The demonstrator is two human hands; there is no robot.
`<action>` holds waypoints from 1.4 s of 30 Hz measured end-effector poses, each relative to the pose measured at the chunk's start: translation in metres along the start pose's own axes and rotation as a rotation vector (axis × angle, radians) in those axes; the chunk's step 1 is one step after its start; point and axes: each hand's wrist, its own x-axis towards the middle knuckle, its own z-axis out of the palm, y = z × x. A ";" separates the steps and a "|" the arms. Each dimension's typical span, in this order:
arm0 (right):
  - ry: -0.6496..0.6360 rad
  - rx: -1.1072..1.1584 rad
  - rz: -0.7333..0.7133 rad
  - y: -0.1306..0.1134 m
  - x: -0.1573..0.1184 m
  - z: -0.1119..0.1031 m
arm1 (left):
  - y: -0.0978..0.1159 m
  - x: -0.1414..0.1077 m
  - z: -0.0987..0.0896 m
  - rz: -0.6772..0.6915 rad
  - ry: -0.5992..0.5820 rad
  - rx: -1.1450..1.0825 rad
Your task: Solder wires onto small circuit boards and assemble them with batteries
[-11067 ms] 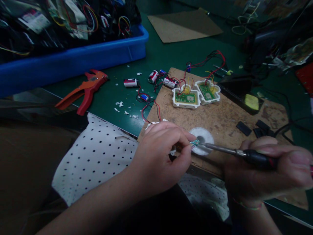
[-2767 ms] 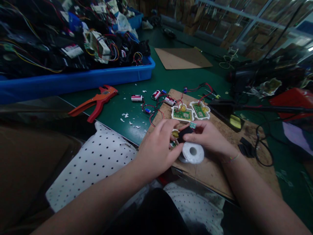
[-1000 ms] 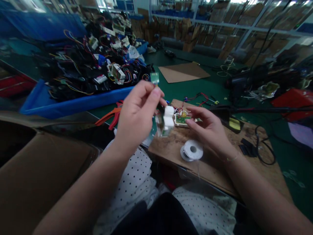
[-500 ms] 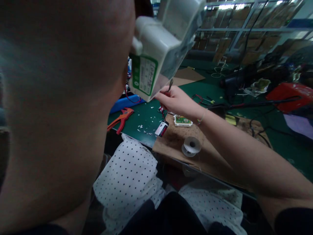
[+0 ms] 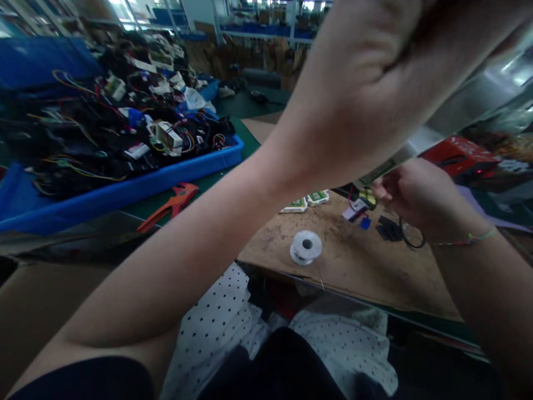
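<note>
My left hand is large and close at the upper right, curled around a white plastic device housing; its fingers are mostly hidden. Just under the housing, the curled fingers of my right hand are closed on thin wires, partly out of sight. A black cable loops down below that hand. To its left is a small white-and-dark battery with reddish wires, low over the board. Two green circuit boards in white frames, a nearer one and a farther one, lie beyond my left forearm.
A clear spool stands on the brown work board. Orange-handled cutters lie beside a blue bin heaped with wired parts. Flat black pieces rest near my right hand. Farther right is a red object.
My left hand and the housing have swung from the left to the upper right, close to the camera. My right hand has moved right, with the battery now low over the board.
</note>
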 end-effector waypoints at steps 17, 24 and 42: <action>0.160 -0.637 -0.090 0.101 -0.116 0.000 | -0.114 -0.073 0.062 0.241 -0.482 -0.196; 0.128 -0.879 -0.227 0.096 -0.125 0.003 | -0.110 -0.098 0.043 0.203 -0.564 -0.259; 0.001 -1.100 -0.495 0.105 -0.071 0.012 | -0.109 -0.132 0.029 0.400 -0.617 0.263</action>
